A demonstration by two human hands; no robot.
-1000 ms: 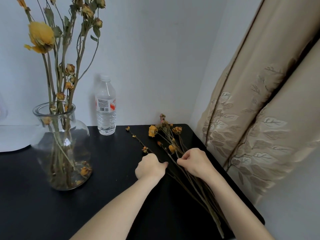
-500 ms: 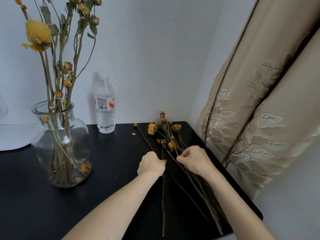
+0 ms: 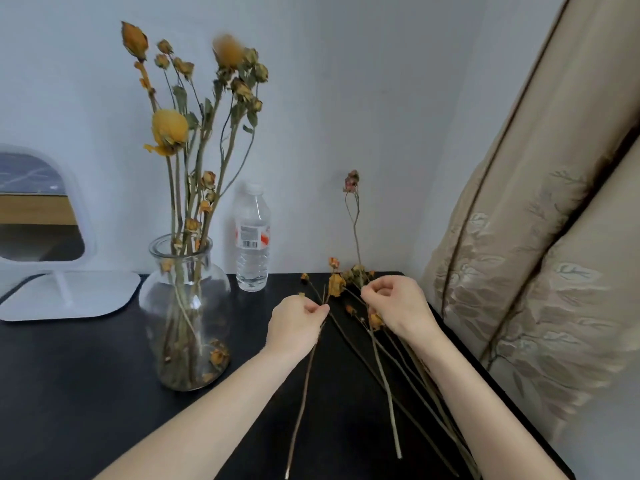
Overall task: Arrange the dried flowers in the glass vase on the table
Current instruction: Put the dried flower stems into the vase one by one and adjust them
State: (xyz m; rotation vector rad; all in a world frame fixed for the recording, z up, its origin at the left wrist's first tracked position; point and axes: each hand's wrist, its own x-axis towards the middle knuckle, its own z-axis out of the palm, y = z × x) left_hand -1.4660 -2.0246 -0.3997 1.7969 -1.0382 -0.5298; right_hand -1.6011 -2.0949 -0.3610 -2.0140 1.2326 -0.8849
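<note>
A clear glass vase (image 3: 185, 306) stands on the black table (image 3: 86, 393), holding several tall dried yellow flowers (image 3: 194, 133). To its right a loose pile of dried flower stems (image 3: 391, 386) lies on the table. My left hand (image 3: 294, 325) pinches one long thin stem (image 3: 303, 393) whose lower end hangs toward the table's front edge. My right hand (image 3: 394, 306) pinches another stem that stands upright, with a small pinkish dried bloom (image 3: 351, 181) at its top.
A plastic water bottle (image 3: 252, 237) stands against the wall behind the pile. A white-framed mirror (image 3: 45, 237) on a flat base sits at the left. A beige curtain (image 3: 536, 254) hangs close along the table's right edge.
Both hands have lifted off the pile, each with a stem. The right hand's stem now stands upright. The view has tilted up and left, showing the mirror.
</note>
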